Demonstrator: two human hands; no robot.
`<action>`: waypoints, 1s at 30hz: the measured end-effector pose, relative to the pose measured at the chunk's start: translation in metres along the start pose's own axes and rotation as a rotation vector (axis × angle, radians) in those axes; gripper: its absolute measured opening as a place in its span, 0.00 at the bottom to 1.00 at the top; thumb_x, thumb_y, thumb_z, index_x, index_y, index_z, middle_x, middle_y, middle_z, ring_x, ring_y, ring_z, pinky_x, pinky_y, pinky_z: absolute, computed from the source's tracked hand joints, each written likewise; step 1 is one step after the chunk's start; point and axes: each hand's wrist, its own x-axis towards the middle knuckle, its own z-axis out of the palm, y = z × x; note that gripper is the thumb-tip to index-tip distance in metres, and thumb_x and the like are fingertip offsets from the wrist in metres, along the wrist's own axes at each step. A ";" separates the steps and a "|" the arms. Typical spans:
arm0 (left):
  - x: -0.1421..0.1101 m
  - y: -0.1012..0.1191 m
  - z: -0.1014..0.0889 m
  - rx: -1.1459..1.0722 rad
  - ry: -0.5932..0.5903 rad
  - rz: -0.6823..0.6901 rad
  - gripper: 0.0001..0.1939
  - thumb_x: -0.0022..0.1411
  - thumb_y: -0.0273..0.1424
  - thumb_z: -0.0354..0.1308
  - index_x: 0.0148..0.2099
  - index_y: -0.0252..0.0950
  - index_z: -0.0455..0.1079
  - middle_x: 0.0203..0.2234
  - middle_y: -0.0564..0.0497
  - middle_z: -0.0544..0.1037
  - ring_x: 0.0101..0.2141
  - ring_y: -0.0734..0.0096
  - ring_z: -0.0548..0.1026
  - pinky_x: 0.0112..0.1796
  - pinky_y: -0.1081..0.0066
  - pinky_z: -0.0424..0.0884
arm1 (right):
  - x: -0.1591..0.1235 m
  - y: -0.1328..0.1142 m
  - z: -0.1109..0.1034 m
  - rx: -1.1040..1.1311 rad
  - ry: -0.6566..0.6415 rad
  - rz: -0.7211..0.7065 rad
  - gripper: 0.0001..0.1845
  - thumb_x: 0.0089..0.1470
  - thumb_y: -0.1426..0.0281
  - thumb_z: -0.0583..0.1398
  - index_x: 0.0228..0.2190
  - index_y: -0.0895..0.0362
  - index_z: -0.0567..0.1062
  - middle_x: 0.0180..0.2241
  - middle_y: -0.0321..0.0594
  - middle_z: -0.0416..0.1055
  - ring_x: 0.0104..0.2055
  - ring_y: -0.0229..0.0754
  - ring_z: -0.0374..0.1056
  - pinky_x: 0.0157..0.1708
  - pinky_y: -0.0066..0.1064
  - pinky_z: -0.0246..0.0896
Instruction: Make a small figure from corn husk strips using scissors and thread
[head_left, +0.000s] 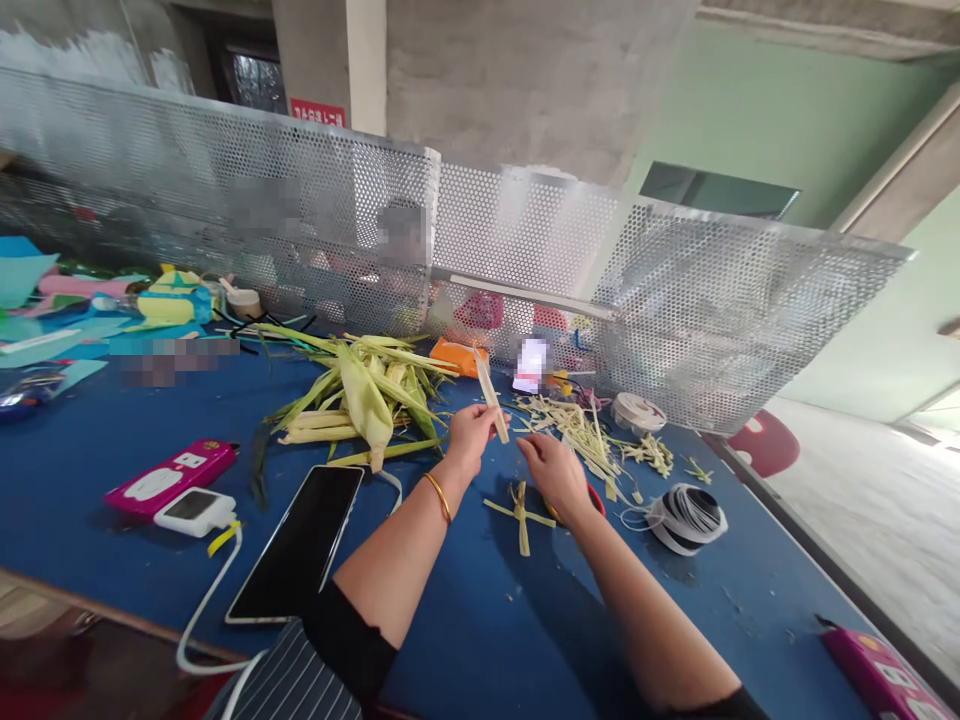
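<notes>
My left hand [471, 432] is closed round the lower end of a pale leaf strip [489, 393] that sticks up and away from me. My right hand [553, 470] hovers just right of it, fingers curled, thumb and fingertips close to the strip's base; whether it touches the strip I cannot tell. A small cross of woven leaf strips [520, 514] lies on the blue table [480, 620] just in front of both hands. Behind the left hand is a pile of green and yellow leaves [360, 395].
Leaf trimmings [581, 432] lie right of the hands. A roll of white cord [686, 517], a round tape reel [638, 411], a tablet [300, 540], a pink power strip [172, 478] and a white charger [193, 510] lie about. A perforated metal screen [675, 290] closes off the table's far side.
</notes>
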 end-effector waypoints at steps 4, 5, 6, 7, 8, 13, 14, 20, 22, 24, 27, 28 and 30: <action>0.013 0.002 -0.011 0.059 0.078 0.005 0.07 0.57 0.31 0.59 0.29 0.33 0.71 0.23 0.49 0.78 0.22 0.73 0.76 0.25 0.75 0.67 | -0.019 0.029 -0.027 -0.289 -0.068 0.146 0.08 0.48 0.71 0.61 0.34 0.59 0.74 0.36 0.54 0.75 0.43 0.57 0.72 0.41 0.41 0.61; 0.015 0.002 -0.013 0.086 0.090 0.005 0.06 0.56 0.31 0.60 0.29 0.34 0.71 0.22 0.50 0.77 0.21 0.74 0.75 0.24 0.76 0.66 | -0.023 0.036 -0.030 -0.334 -0.096 0.175 0.10 0.46 0.72 0.61 0.34 0.60 0.74 0.34 0.54 0.75 0.42 0.58 0.73 0.39 0.41 0.61; 0.016 0.001 -0.014 0.115 0.095 0.005 0.06 0.56 0.30 0.60 0.29 0.34 0.71 0.21 0.51 0.76 0.20 0.74 0.74 0.23 0.76 0.64 | -0.027 0.041 -0.031 -0.364 -0.119 0.194 0.12 0.45 0.73 0.61 0.36 0.61 0.73 0.34 0.55 0.75 0.41 0.59 0.73 0.38 0.42 0.61; 0.016 -0.001 -0.014 0.145 0.094 0.003 0.06 0.56 0.30 0.60 0.29 0.34 0.71 0.20 0.52 0.75 0.19 0.74 0.74 0.22 0.77 0.63 | -0.029 0.046 -0.031 -0.382 -0.137 0.207 0.15 0.44 0.73 0.61 0.37 0.62 0.73 0.34 0.55 0.75 0.40 0.59 0.73 0.38 0.42 0.61; 0.015 -0.002 -0.014 0.173 0.087 0.001 0.05 0.56 0.30 0.60 0.29 0.34 0.72 0.19 0.52 0.75 0.18 0.75 0.73 0.21 0.77 0.62 | -0.030 0.049 -0.029 -0.389 -0.150 0.214 0.17 0.43 0.73 0.61 0.39 0.62 0.72 0.34 0.55 0.75 0.40 0.59 0.73 0.37 0.41 0.61; 0.010 -0.011 -0.012 0.301 0.029 0.020 0.07 0.54 0.30 0.60 0.26 0.35 0.74 0.18 0.54 0.74 0.14 0.80 0.63 0.19 0.76 0.54 | -0.024 0.062 -0.024 -0.279 -0.137 0.259 0.22 0.39 0.76 0.61 0.41 0.60 0.71 0.32 0.50 0.75 0.39 0.56 0.73 0.35 0.38 0.60; 0.010 -0.012 -0.011 0.319 0.019 0.023 0.07 0.53 0.31 0.60 0.25 0.34 0.74 0.17 0.54 0.73 0.14 0.80 0.61 0.19 0.75 0.53 | -0.021 0.067 -0.025 -0.229 -0.128 0.271 0.23 0.38 0.75 0.62 0.41 0.59 0.71 0.31 0.48 0.75 0.38 0.55 0.73 0.34 0.36 0.60; 0.012 -0.018 -0.011 0.340 -0.010 0.003 0.10 0.51 0.35 0.61 0.25 0.34 0.76 0.17 0.53 0.72 0.15 0.80 0.59 0.19 0.74 0.49 | -0.012 0.100 -0.040 0.226 -0.117 0.369 0.29 0.40 0.69 0.63 0.47 0.59 0.70 0.18 0.31 0.68 0.17 0.40 0.64 0.18 0.29 0.54; 0.012 -0.017 -0.011 0.338 -0.010 -0.009 0.11 0.51 0.36 0.61 0.25 0.34 0.76 0.17 0.52 0.73 0.16 0.80 0.59 0.19 0.74 0.49 | -0.010 0.106 -0.040 0.374 -0.107 0.378 0.29 0.40 0.62 0.64 0.46 0.60 0.71 0.13 0.27 0.62 0.13 0.37 0.58 0.14 0.27 0.49; 0.012 -0.017 -0.011 0.339 -0.013 -0.018 0.11 0.50 0.37 0.62 0.25 0.33 0.77 0.17 0.52 0.73 0.16 0.80 0.59 0.19 0.74 0.49 | -0.009 0.107 -0.039 0.497 -0.087 0.358 0.31 0.39 0.57 0.64 0.44 0.60 0.71 0.12 0.24 0.57 0.12 0.35 0.55 0.13 0.27 0.46; 0.011 -0.016 -0.011 0.337 -0.022 -0.030 0.12 0.48 0.38 0.63 0.25 0.34 0.77 0.16 0.51 0.72 0.16 0.79 0.60 0.19 0.75 0.49 | -0.012 0.102 -0.039 0.658 -0.073 0.301 0.31 0.37 0.56 0.65 0.43 0.57 0.71 0.15 0.25 0.60 0.14 0.34 0.58 0.14 0.26 0.51; 0.011 -0.016 -0.011 0.336 -0.023 -0.034 0.12 0.47 0.39 0.64 0.24 0.34 0.77 0.16 0.51 0.72 0.16 0.79 0.60 0.19 0.75 0.49 | -0.013 0.100 -0.040 0.734 -0.084 0.281 0.31 0.35 0.57 0.67 0.43 0.56 0.71 0.18 0.27 0.63 0.16 0.34 0.60 0.16 0.26 0.53; 0.011 -0.016 -0.011 0.331 -0.022 -0.043 0.12 0.47 0.39 0.64 0.24 0.33 0.77 0.15 0.52 0.71 0.16 0.79 0.59 0.20 0.75 0.49 | -0.015 0.094 -0.041 0.867 -0.112 0.257 0.34 0.32 0.61 0.70 0.44 0.55 0.71 0.23 0.29 0.67 0.18 0.33 0.62 0.19 0.26 0.56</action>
